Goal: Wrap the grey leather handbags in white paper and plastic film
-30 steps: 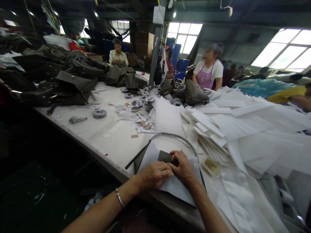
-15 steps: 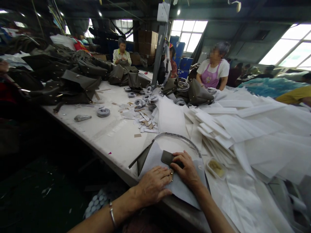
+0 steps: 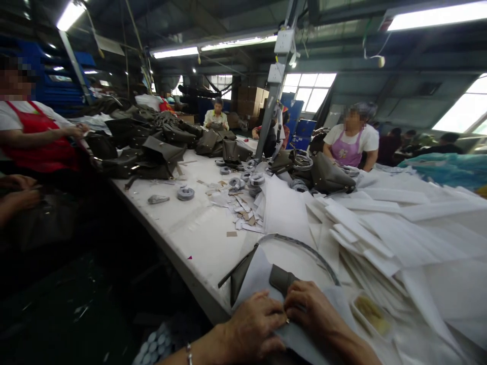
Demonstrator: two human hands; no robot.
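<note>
A dark olive handbag [image 3: 240,278] lies at the near table edge, with a pale grey sheet [image 3: 254,279] over its front. Its handle [image 3: 310,247], in clear wrapping, arches behind it. A leather flap tab [image 3: 279,278] sticks out past my right hand [image 3: 317,309], whose fingers are curled closed over it. My left hand [image 3: 258,324] rests on the sheet, its bent fingertips closed at a small gold clasp [image 3: 287,320]. The fingertips of both hands meet there and partly hide the clasp.
White foam sheets [image 3: 411,228] heap up on the right, beside a small plastic tub [image 3: 371,315]. Wrapped coils [image 3: 185,193], paper scraps and olive bags [image 3: 163,152] lie farther back. A metal post [image 3: 267,121] rises mid-table. Co-workers [image 3: 41,132] stand around.
The view has swung left and up, bringing a co-worker in red into sight. My right hand has drawn down from the tab towards the clasp, and my left fingers have bent more.
</note>
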